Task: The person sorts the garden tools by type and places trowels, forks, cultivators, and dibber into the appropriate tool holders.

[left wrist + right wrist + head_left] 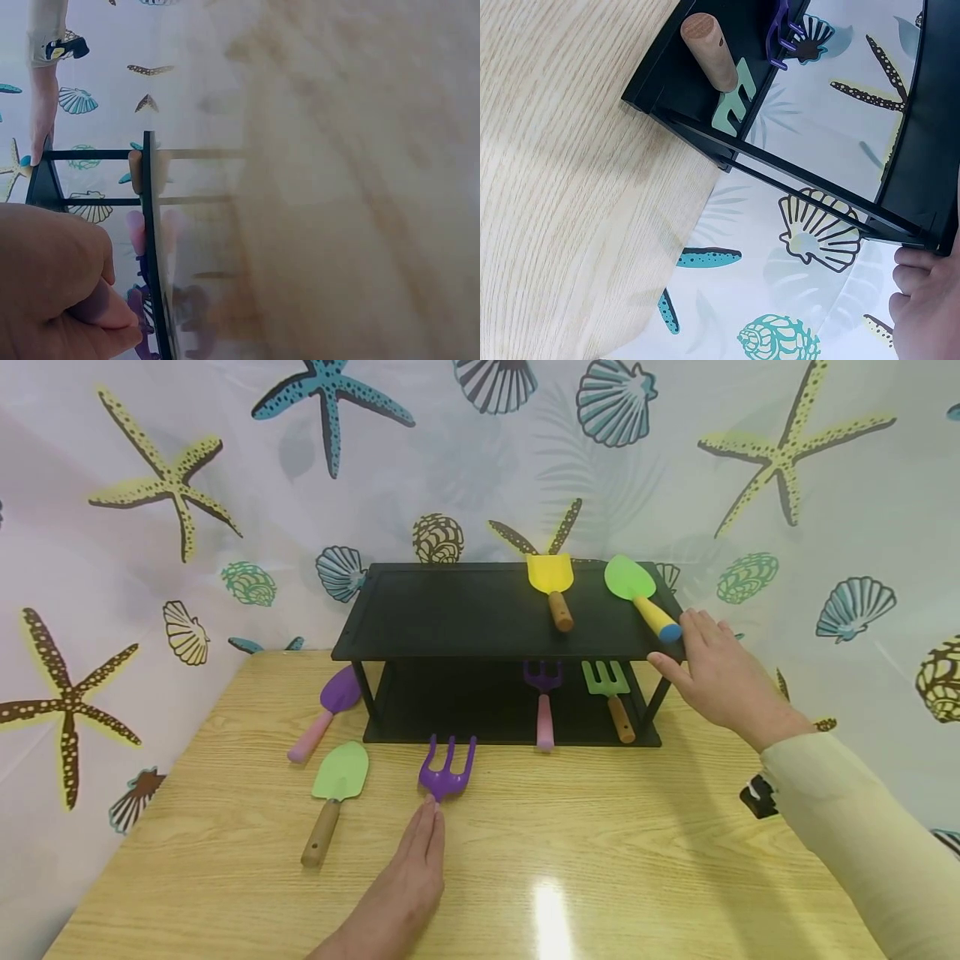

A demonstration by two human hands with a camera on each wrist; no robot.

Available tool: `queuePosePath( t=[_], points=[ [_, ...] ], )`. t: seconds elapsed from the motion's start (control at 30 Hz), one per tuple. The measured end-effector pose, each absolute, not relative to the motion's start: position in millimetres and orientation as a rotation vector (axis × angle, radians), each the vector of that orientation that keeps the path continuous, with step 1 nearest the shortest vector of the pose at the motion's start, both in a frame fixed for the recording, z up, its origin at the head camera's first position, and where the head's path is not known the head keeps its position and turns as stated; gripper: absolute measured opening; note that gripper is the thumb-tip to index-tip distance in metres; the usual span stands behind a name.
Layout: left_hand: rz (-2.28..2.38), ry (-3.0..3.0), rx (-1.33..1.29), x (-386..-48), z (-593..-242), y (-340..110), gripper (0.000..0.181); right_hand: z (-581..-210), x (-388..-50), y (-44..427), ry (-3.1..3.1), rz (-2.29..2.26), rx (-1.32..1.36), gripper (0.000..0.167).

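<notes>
My left hand [408, 872] holds a purple hand fork [446, 777] low over the table, in front of the black two-tier shelf [465, 610]. In the left wrist view, its fingers pinch the fork's pink handle [105, 306]. My right hand [723, 677] grips the right front corner of the shelf's top board. Its fingertips reach down past the side edge in the right wrist view. Near it on the top board lie a green trowel with a yellow handle [630, 578] and a yellow shovel [550, 574]. A purple fork [545, 718] and a green fork [609, 683] lie on the lower board.
Left of the shelf, a purple trowel with a pink handle [341, 691] and a green trowel with a wooden handle [340, 772] lie on the wooden table [600, 843]. A cloth with starfish and shells [225, 460] hangs behind the shelf.
</notes>
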State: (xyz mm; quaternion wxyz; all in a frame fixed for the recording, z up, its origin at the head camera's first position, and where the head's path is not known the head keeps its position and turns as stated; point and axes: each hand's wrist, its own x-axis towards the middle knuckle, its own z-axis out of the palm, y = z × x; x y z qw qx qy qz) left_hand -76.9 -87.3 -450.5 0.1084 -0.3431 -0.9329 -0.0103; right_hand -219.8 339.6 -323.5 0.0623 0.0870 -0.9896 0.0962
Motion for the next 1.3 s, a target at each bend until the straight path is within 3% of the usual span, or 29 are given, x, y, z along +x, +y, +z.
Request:
queuePosePath(
  t=[0.27, 0.57, 0.8, 1.3],
  points=[
    [-0.005, -2.460, -0.986, -90.6, -443.8, -84.1, 0.047, -323.2, -220.4, 339.7, -2.998, 0.283, 0.260, 0.094],
    [0.159, -2.286, -0.975, -118.6, -442.6, -76.1, 0.054, -322.8, -220.9, 339.9, -3.012, 0.283, 0.246, 0.095],
    [0.139, -2.345, -0.956, -134.5, -437.8, -68.5, 0.039, -322.2, -220.1, 339.2, -3.013, 0.292, 0.240, 0.095],
    [0.063, -2.518, -0.925, -162.4, -434.9, -50.8, 0.041, -322.5, -218.9, 339.7, -3.012, 0.290, 0.241, 0.095]
  ],
)
